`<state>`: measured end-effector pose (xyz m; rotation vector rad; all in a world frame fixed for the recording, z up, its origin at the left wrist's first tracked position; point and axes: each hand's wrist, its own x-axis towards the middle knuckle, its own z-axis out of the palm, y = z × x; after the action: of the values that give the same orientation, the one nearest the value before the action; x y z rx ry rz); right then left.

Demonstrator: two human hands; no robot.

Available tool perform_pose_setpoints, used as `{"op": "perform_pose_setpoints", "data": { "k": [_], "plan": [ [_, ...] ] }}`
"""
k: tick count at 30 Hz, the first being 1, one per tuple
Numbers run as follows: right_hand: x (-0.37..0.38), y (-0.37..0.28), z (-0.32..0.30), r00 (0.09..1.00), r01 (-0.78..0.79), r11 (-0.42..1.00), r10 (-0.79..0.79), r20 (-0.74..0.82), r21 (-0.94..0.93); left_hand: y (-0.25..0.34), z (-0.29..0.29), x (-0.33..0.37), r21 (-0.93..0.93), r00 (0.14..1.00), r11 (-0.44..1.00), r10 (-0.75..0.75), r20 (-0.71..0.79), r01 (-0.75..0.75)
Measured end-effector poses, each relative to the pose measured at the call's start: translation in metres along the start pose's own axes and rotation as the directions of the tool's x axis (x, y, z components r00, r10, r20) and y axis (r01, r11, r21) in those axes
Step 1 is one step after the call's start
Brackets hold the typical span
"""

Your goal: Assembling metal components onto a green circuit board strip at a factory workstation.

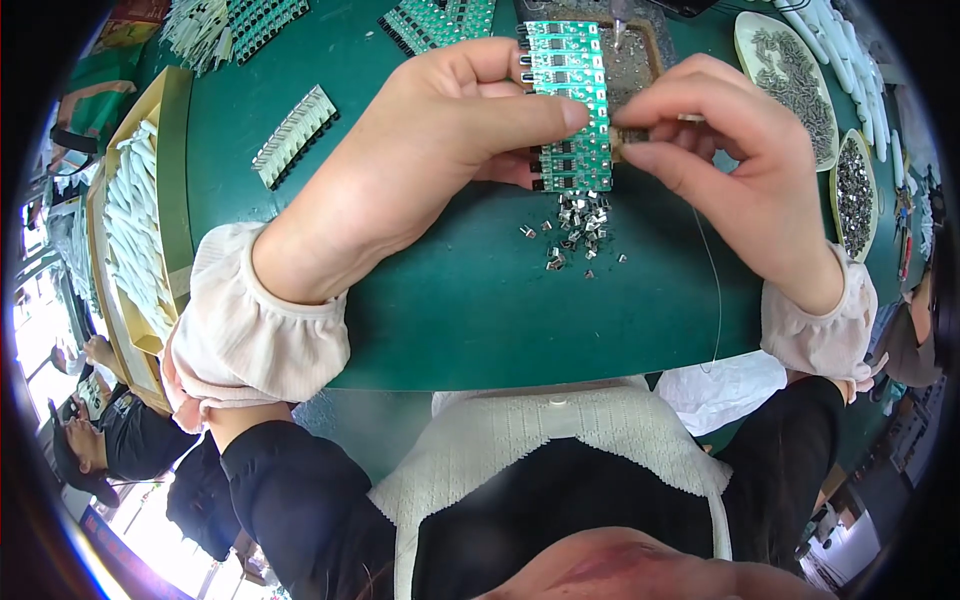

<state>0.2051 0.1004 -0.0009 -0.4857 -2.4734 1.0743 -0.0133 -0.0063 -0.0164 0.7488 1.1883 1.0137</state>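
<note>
My left hand (435, 125) is closed on a green circuit board panel (568, 75), thumb across its face and fingers behind. The panel is a strip of several narrow boards joined side by side, with black parts along its left edge. At the panel's right edge, my right hand (745, 150) pinches a small metal part (632, 135) between thumb and forefinger; it looks coiled, though the fingertips partly cover it. Just below the panel lies a loose heap of small shiny metal clips (582, 225) on the green table (540, 330).
Another board strip (295, 137) lies to the left, near a yellow box of white tubes (135, 220). More panels (440, 22) are at the back. Trays of small springs (790, 85) and metal clips (853, 195) stand right. A soldering iron tip (619, 30) shows behind.
</note>
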Motion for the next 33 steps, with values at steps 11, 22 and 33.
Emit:
{"op": "perform_pose_setpoints", "data": {
  "k": [11,22,33],
  "plan": [
    [0.001,0.004,-0.006,0.994,0.111,0.977,-0.107,0.035,-0.181,0.003,0.003,0.0,0.068,0.997,0.995,0.072,0.034,-0.074],
    [0.002,0.0,-0.008,0.998,0.006,0.998,-0.001,0.062,-0.07,0.016,0.01,-0.003,-0.131,1.0,0.991,-0.018,0.022,0.021],
    [0.003,-0.012,-0.013,0.973,-0.23,0.968,0.23,0.019,0.102,0.017,0.008,0.002,-0.044,0.981,0.982,0.183,-0.059,-0.185]
  ]
}}
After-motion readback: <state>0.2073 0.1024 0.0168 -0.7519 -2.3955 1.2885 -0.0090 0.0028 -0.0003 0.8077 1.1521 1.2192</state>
